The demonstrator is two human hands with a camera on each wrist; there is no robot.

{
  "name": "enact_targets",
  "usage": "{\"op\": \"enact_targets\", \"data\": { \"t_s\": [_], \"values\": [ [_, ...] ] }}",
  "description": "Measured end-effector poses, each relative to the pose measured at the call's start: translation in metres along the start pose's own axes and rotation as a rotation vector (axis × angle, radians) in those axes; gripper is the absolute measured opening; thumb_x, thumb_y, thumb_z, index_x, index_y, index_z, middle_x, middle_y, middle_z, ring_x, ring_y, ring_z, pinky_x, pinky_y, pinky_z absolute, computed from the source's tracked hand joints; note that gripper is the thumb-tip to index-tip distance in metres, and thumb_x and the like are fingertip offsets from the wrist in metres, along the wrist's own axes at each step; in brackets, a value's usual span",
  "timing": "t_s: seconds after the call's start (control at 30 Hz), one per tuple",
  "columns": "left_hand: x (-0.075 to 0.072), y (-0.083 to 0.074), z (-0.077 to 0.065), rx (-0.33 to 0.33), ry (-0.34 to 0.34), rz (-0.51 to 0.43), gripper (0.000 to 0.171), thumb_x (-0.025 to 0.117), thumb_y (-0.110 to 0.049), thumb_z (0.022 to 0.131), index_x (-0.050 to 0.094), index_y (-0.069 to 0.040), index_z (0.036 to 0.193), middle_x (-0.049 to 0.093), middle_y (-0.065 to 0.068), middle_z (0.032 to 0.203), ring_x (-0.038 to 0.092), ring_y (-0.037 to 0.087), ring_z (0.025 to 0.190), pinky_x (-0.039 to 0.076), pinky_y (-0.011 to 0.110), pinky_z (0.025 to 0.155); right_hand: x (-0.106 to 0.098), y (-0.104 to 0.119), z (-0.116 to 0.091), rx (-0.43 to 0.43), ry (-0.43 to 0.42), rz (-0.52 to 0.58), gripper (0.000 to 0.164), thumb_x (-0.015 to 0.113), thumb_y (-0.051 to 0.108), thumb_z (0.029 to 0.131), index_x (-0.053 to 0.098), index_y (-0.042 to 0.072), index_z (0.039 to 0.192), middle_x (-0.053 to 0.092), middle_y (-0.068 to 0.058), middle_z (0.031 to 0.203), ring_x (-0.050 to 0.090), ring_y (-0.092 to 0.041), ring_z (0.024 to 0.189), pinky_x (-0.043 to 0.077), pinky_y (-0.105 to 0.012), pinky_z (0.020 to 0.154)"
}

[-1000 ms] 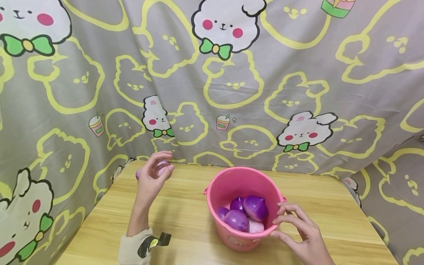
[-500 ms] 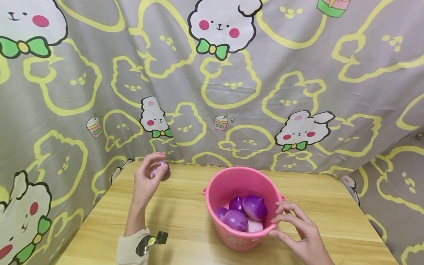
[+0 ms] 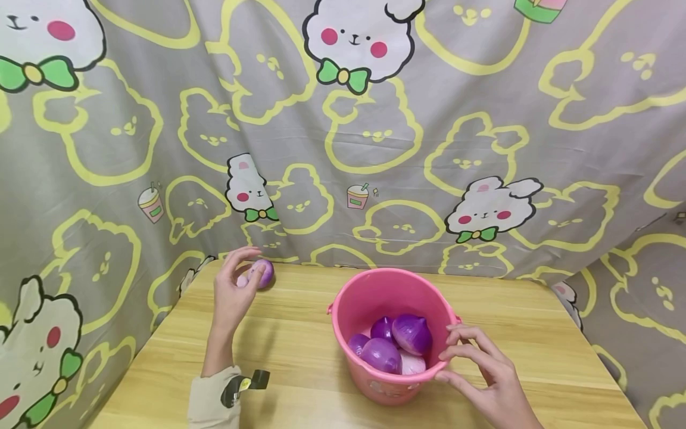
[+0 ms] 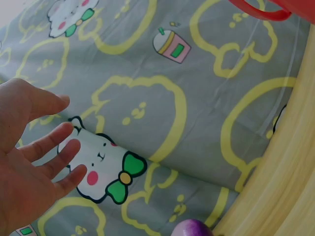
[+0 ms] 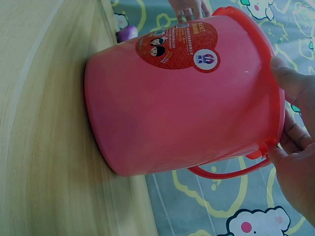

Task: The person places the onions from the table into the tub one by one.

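1. Background: a grey curtain [image 3: 375,238] printed with yellow outlines and white cartoon animals rises beyond both your hands; a wood-grain table [image 3: 536,333] lies beneath them.
2. Container: one pink bucket [image 3: 370,295] stands upright on the table, just left of your right hand [image 3: 495,381] and to the right of your left hand [image 3: 233,292], well apart from the latter.
3. Contents: you have four purple onions [image 3: 411,333] visible inside, clustered near the bottom, plus one pale pink piece [image 3: 412,364] on the side nearer you. Anything beneath them is hidden.
4. Right hand: you grip the bucket's rim, thumb and fingers on its right side. The right wrist view shows one red handle [image 5: 221,173] hanging below these fingers and one red label [image 5: 177,44] on the wall.
5. Left hand: released, fingers loosely bent, holding nothing.
6. Outside the bucket: one loose onion [image 3: 265,274] lies on the table just beyond your left thumb, near the far edge; the left wrist view shows a gap between it and your hand. A pale patch appears between your left fingers; you cannot tell whether it is a separate item.
7. Obstruction: your left thumb and fingers partly cover that onion from the head view.
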State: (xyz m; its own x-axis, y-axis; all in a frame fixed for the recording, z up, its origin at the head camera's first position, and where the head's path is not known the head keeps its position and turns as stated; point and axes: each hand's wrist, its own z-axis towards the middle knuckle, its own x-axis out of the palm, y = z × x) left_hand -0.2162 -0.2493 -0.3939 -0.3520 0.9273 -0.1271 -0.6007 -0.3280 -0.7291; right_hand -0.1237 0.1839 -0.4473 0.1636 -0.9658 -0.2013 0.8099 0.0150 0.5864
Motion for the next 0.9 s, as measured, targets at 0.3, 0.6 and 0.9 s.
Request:
{"op": "enact_targets", "data": {
  "t_s": [0.3,0.6,0.9],
  "values": [
    [-0.005,-0.001,0.0,-0.029,-0.044,0.102,0.029,0.07,0.016,0.087,0.067,0.01,0.115,0.062,0.026,0.127,0.054,0.028,0.123,0.047,0.024,0.098,0.0,0.005,0.003,-0.006,-0.004,-0.023,0.039,0.081,-0.02,0.074,0.072,-0.001,0.106,0.057,-0.019,0.116,0.051,-0.024,0.129,0.041,-0.029,0.113],
    [-0.018,0.012,0.0,-0.093,-0.081,0.142,0.031,0.071,0.012,0.088,0.067,0.009,0.118,0.06,0.022,0.132,0.051,0.031,0.125,0.043,0.027,0.101,0.001,0.007,0.006,-0.018,-0.001,-0.01,0.037,0.08,-0.019,0.075,0.072,-0.001,0.106,0.057,-0.019,0.116,0.051,-0.024,0.128,0.042,-0.029,0.113],
    [-0.021,0.026,-0.003,-0.118,-0.137,0.198,0.032,0.07,0.011,0.087,0.065,0.011,0.119,0.054,0.028,0.137,0.045,0.033,0.129,0.039,0.026,0.099,0.003,0.011,0.007,-0.005,0.002,-0.031,0.04,0.081,-0.02,0.073,0.072,0.0,0.107,0.057,-0.018,0.116,0.052,-0.024,0.127,0.042,-0.029,0.112]
  ]
}}
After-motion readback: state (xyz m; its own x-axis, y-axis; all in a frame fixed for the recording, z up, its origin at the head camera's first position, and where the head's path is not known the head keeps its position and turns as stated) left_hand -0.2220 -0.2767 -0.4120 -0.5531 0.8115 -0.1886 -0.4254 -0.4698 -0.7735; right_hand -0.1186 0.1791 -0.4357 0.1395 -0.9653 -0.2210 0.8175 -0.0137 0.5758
